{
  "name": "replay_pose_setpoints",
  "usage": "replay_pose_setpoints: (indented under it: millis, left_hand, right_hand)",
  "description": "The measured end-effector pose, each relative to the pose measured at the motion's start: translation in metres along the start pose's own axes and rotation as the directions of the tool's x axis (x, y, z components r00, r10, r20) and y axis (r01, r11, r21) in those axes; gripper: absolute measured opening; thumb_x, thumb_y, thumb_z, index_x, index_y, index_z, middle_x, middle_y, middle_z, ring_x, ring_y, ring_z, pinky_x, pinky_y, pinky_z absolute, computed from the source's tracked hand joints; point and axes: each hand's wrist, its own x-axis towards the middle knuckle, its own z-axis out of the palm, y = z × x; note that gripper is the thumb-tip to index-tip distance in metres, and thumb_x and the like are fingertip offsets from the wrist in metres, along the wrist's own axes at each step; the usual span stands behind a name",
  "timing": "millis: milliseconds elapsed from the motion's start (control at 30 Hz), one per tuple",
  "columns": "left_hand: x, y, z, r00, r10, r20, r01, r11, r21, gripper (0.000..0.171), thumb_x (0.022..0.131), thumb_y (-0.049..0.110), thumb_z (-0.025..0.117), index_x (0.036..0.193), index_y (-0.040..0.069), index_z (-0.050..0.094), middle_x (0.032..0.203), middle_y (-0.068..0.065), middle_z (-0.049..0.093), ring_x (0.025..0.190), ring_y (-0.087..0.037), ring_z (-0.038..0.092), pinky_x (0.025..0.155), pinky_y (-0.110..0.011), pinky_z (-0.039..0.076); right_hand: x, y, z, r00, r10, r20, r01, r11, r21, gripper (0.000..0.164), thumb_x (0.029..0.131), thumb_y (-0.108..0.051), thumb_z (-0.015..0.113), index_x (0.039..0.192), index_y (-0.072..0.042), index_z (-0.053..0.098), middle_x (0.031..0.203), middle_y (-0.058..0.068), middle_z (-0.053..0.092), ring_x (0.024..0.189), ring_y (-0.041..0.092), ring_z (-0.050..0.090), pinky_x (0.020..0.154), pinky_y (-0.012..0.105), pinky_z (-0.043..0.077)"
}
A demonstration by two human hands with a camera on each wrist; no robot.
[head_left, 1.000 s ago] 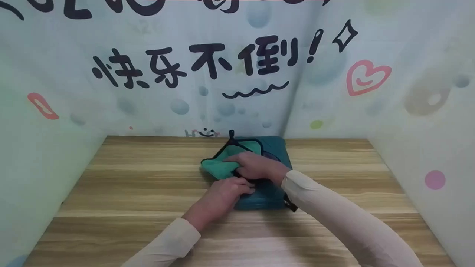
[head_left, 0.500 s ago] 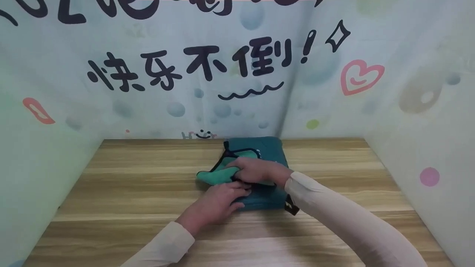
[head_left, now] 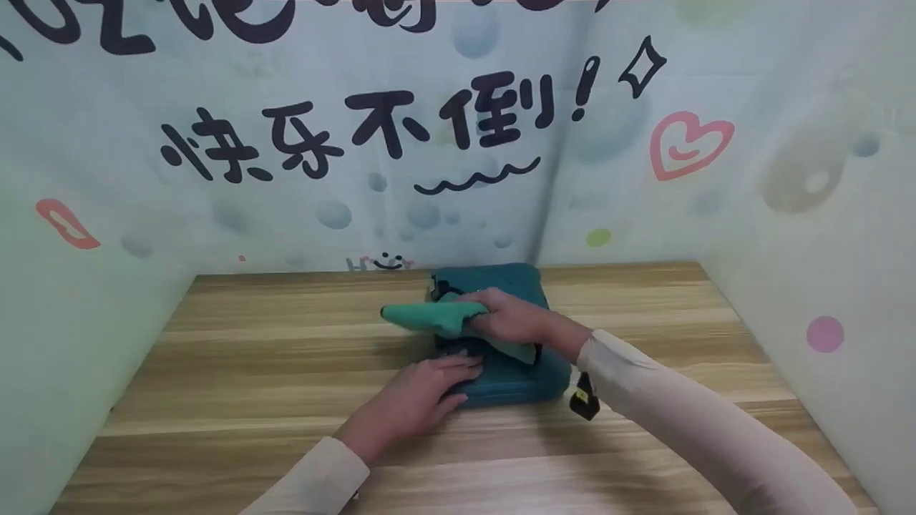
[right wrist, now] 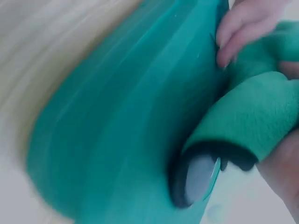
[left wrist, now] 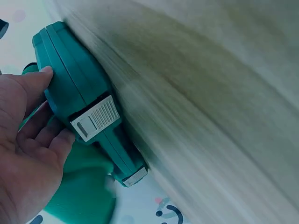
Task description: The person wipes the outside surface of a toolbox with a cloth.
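Observation:
A teal hard plastic case [head_left: 512, 383] lies on the wooden table, its side carrying pale latches [left wrist: 96, 119] in the left wrist view. Over its lid, my right hand [head_left: 512, 315] grips a bunched green cloth [head_left: 429, 315] with black edging. One end of the cloth sticks out past the case's left side, and the right wrist view shows a fold of the cloth [right wrist: 252, 109] close over the lid. With fingers extended, my left hand [head_left: 422, 390] rests on the near left part of the case. Its thumb touches the case's side in the left wrist view.
The wooden table [head_left: 250, 372] meets a printed cloth backdrop [head_left: 300, 214] right behind the case. Pale side walls [head_left: 823, 272] rise along both table sides. A small black item with a yellow mark [head_left: 585, 397] shows under the right sleeve.
My right hand has drawn the cloth together and shifted slightly right with it, baring more of the lid. The left hand stays on the case, its fingers now spread flatter.

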Motion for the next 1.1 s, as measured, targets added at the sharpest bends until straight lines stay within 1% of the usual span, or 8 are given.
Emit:
replay_pose_setpoints:
  millis: [100, 267, 500, 600, 733, 900, 967, 1100]
  left_hand:
    - [-0.003, 0.0, -0.004, 0.999, -0.042, 0.012, 0.043, 0.994, -0.101, 0.041, 0.105, 0.019, 0.06, 0.145, 0.011, 0.057, 0.153, 0.001, 0.048, 0.143, -0.019, 0.037, 0.113, -0.043, 0.033]
    - [-0.006, -0.005, -0.01, 0.974, -0.213, -0.081, 0.181, 0.938, -0.294, 0.039, 0.105, 0.018, 0.059, 0.143, 0.016, 0.057, 0.145, 0.0, 0.054, 0.136, -0.02, 0.047, 0.109, -0.043, 0.04]
    - [0.009, -0.027, -0.028, 0.774, -0.615, -0.152, 0.43, 0.686, -0.587, 0.039, 0.103, 0.013, 0.054, 0.14, -0.001, 0.053, 0.133, -0.014, 0.061, 0.12, -0.025, 0.058, 0.101, -0.042, 0.047]
    - [0.015, -0.032, -0.034, 0.745, -0.667, -0.02, 0.528, 0.607, -0.594, 0.051, 0.103, 0.017, 0.05, 0.147, -0.008, 0.042, 0.127, -0.019, 0.061, 0.114, -0.028, 0.058, 0.099, -0.043, 0.046]
    - [0.023, -0.035, -0.035, 0.734, -0.668, 0.122, 0.552, 0.482, -0.681, 0.057, 0.103, 0.015, 0.046, 0.149, -0.013, 0.031, 0.116, -0.021, 0.057, 0.107, -0.03, 0.057, 0.097, -0.044, 0.048]
    - [0.031, -0.039, -0.028, 0.713, -0.649, 0.267, 0.48, 0.174, -0.86, 0.042, 0.104, 0.01, 0.045, 0.14, -0.008, 0.032, 0.113, -0.021, 0.055, 0.097, -0.027, 0.058, 0.091, -0.045, 0.052]
    - [0.034, -0.039, -0.026, 0.706, -0.642, 0.298, 0.46, 0.097, -0.883, 0.034, 0.105, 0.008, 0.044, 0.134, -0.004, 0.034, 0.112, -0.021, 0.053, 0.093, -0.027, 0.057, 0.088, -0.045, 0.052]
    - [0.036, -0.039, -0.023, 0.693, -0.65, 0.31, 0.489, 0.108, -0.866, 0.028, 0.106, 0.009, 0.046, 0.129, -0.004, 0.038, 0.113, -0.02, 0.051, 0.095, -0.027, 0.056, 0.088, -0.043, 0.053]
  right_hand:
    - [-0.018, 0.005, -0.016, 0.979, 0.052, -0.199, -0.029, 0.993, 0.115, 0.027, 0.106, -0.007, 0.047, 0.124, -0.004, 0.068, 0.109, 0.007, 0.065, 0.097, 0.019, 0.057, 0.09, 0.037, 0.046]
    - [-0.058, 0.013, -0.048, 0.862, 0.241, -0.446, -0.041, 0.91, 0.412, 0.03, 0.108, -0.019, 0.05, 0.125, 0.004, 0.058, 0.121, 0.017, 0.06, 0.11, 0.027, 0.056, 0.097, 0.043, 0.046]
    - [-0.121, 0.022, -0.088, 0.636, 0.551, -0.539, 0.046, 0.671, 0.74, 0.059, 0.103, -0.038, 0.06, 0.147, -0.01, 0.032, 0.145, 0.009, 0.039, 0.133, 0.025, 0.036, 0.114, 0.044, 0.027]
    - [-0.14, 0.027, -0.091, 0.588, 0.625, -0.513, 0.084, 0.584, 0.808, 0.064, 0.102, -0.043, 0.061, 0.149, -0.018, 0.024, 0.144, 0.003, 0.034, 0.135, 0.022, 0.03, 0.117, 0.044, 0.021]
    - [-0.158, 0.034, -0.087, 0.589, 0.65, -0.481, 0.149, 0.497, 0.855, 0.051, 0.104, -0.041, 0.057, 0.142, -0.025, 0.028, 0.139, -0.002, 0.036, 0.131, 0.018, 0.032, 0.116, 0.041, 0.022]
    - [-0.167, 0.041, -0.081, 0.641, 0.601, -0.478, 0.222, 0.45, 0.865, 0.036, 0.107, -0.035, 0.054, 0.134, -0.022, 0.034, 0.135, -0.001, 0.04, 0.125, 0.015, 0.042, 0.107, 0.037, 0.036]
    - [-0.168, 0.042, -0.079, 0.652, 0.587, -0.48, 0.222, 0.458, 0.861, 0.036, 0.106, -0.035, 0.054, 0.133, -0.02, 0.035, 0.132, 0.001, 0.043, 0.121, 0.016, 0.046, 0.1, 0.035, 0.043]
    - [-0.17, 0.043, -0.075, 0.666, 0.575, -0.475, 0.207, 0.47, 0.858, 0.036, 0.106, -0.037, 0.053, 0.133, -0.019, 0.036, 0.127, 0.002, 0.047, 0.117, 0.017, 0.049, 0.096, 0.035, 0.047]
